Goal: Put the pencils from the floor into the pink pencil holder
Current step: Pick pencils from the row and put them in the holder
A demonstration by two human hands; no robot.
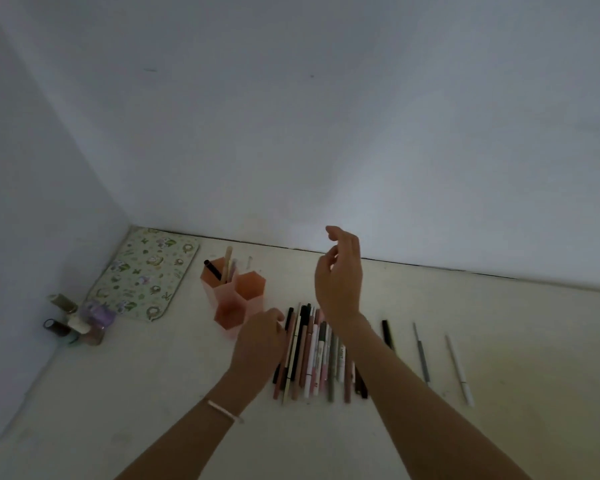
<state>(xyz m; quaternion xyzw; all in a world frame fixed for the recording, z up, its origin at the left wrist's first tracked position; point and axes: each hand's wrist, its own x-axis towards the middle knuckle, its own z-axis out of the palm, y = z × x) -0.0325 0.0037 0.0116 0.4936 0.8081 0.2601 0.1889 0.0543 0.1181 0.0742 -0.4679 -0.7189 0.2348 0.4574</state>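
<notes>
- Pencils (312,355) on the floor (499,341), bunched side by side just right of the left hand (258,337), beneath the right hand (340,275).
- Pink pencil holder (234,296) just beyond the left hand, a few sticks already inside.
- Left hand curled at the bunch's edge — grip on a pencil unclear.
- Right hand raised, loosely open, empty.
- Probably light, stiff, smooth — prone to roll; best pinched mid-shaft.

holder (234,299) pink. pencils (312,355) black, pink, white, brown. mat (146,271) pale green, floral print.
</notes>
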